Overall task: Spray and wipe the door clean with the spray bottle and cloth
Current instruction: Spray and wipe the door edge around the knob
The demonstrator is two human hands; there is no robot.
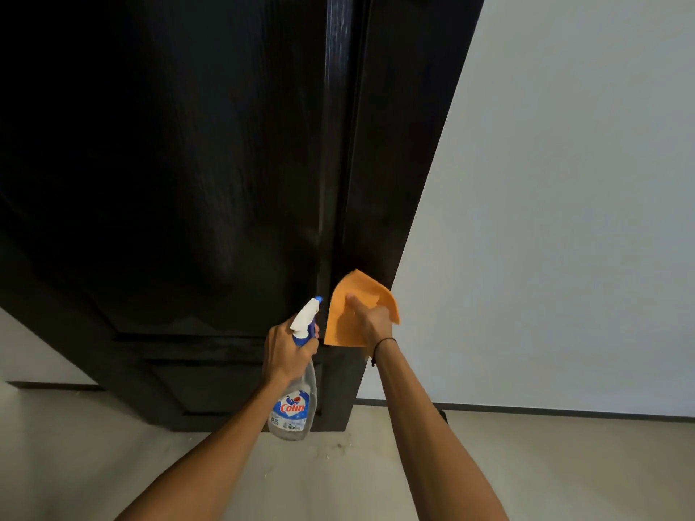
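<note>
Orange cloth point(348, 314) hides right fingers, probably pressing door point(188, 163).

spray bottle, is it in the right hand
No, the left hand grips the spray bottle by its neck, while the right hand presses the orange cloth against the door.

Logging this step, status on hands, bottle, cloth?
Left hand grips spray bottle, nozzle toward door. Right hand presses orange cloth on door's right side. Nothing in the way.

Single head-worn wide-angle view, forward and down, close to the dark door point(188, 163)
</note>
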